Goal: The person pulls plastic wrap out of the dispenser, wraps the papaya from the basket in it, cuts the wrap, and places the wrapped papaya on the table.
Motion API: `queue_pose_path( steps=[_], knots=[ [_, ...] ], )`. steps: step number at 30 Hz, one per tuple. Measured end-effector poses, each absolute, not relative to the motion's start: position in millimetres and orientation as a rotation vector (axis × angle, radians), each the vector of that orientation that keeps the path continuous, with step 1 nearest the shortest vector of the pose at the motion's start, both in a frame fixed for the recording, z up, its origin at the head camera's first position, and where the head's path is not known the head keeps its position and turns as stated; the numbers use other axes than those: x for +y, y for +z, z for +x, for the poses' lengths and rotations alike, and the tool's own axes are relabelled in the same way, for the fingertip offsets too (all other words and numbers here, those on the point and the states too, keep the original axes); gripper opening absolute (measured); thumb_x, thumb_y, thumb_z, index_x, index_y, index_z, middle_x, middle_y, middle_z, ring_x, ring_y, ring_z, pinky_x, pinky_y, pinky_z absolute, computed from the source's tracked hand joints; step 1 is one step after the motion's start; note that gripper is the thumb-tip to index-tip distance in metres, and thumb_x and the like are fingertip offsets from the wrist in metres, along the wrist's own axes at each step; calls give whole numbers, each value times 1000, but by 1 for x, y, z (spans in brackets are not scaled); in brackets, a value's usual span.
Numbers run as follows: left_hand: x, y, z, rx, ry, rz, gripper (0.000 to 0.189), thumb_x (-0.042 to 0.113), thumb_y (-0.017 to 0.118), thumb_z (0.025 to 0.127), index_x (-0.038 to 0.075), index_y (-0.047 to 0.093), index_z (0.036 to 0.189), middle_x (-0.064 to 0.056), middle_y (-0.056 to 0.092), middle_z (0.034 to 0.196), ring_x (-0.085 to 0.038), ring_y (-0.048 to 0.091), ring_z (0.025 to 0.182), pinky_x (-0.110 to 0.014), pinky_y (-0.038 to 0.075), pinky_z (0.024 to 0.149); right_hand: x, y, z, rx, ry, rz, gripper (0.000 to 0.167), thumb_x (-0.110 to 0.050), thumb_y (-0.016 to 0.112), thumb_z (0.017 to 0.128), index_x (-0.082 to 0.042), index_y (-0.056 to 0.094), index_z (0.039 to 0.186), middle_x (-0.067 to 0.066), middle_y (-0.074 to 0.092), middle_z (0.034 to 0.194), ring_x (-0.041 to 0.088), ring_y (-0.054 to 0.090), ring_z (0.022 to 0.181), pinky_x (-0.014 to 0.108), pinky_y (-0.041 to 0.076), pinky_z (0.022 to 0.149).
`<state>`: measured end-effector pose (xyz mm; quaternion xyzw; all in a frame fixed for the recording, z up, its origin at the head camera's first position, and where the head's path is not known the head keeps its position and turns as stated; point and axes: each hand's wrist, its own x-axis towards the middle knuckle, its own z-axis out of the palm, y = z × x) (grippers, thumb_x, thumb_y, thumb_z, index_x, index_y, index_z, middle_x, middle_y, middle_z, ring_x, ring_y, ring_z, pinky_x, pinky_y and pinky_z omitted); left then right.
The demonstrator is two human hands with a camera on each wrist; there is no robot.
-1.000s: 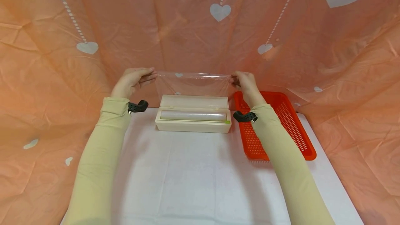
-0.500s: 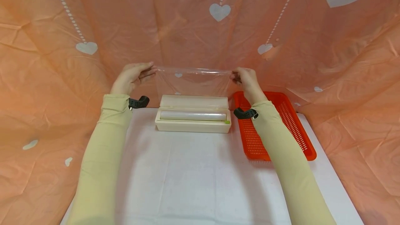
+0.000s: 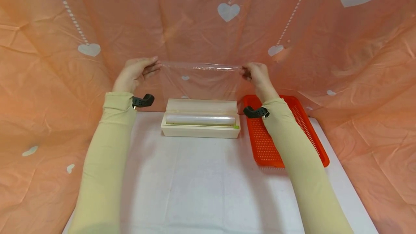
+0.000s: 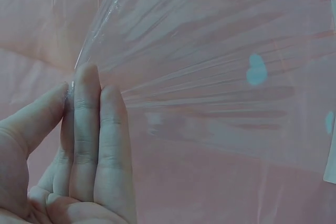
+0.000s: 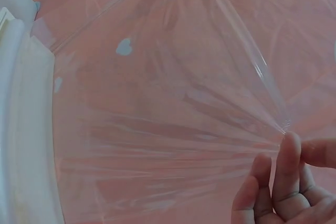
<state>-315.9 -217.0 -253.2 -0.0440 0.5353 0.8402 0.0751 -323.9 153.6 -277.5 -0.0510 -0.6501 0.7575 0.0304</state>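
A clear sheet of plastic wrap (image 3: 201,77) stretches upward from a white roll (image 3: 199,120) in an open cream dispenser box (image 3: 199,131). My left hand (image 3: 134,73) pinches the sheet's top left corner between thumb and fingertips; creases fan out from that grip in the left wrist view, where the wrap (image 4: 210,77) looks taut. At the top right corner, my right hand (image 3: 258,77) pinches the wrap between thumb and fingers, and folds gather at its fingertips (image 5: 290,142) in the right wrist view. The box's lid (image 3: 201,105) stands raised behind the roll.
An orange-red perforated basket (image 3: 263,143) sits at the right of the white-covered table (image 3: 195,183), partly under my right forearm. A small green piece (image 3: 236,127) is at the box's right front. A peach curtain (image 3: 195,17) with white hearts hangs behind.
Both hands have risen and moved away from the box, drawing the plastic wrap's top edge higher. The box and basket have stayed in place.
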Motion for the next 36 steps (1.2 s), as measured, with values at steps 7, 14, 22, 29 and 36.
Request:
queue_pose_path(
  steps=[7,14,22,29,36],
  knots=[
    [-217,-249,-316,1579,2556,-91,31,0,65,88,-4,63,120,-12,71,91,-21,69,86,-34,45,97,155,-274,-325,-1944,2347,-121,20,-7,56,95,-4,65,78,3,62,63,14,59,65,28,51,74],
    [-217,-246,-315,1586,2553,-66,30,0,65,88,-5,64,118,-12,71,92,-21,69,86,-34,44,99,154,-271,-323,-1949,2321,-89,20,-9,55,96,-4,66,79,3,61,65,15,59,67,30,49,76],
    [-218,-241,-314,1578,2540,-68,32,0,66,88,-3,63,120,-13,71,92,-21,69,86,-34,45,98,153,-269,-323,-1946,2339,-94,21,-10,55,96,-5,65,79,3,60,65,17,59,69,34,48,84],
    [-216,-241,-315,1596,2526,-96,33,1,69,86,-3,64,118,-12,70,92,-20,69,85,-34,45,98,154,-273,-324,-1973,2322,-98,18,-10,55,95,-2,65,82,4,61,66,17,58,70,35,48,85],
    [-218,-252,-315,1614,2506,-79,29,1,66,87,-3,66,116,-13,71,92,-21,69,87,-35,43,99,156,-281,-323,-2022,2333,-139,17,-11,54,96,-2,63,85,4,61,66,17,58,70,36,48,89]
  ],
)
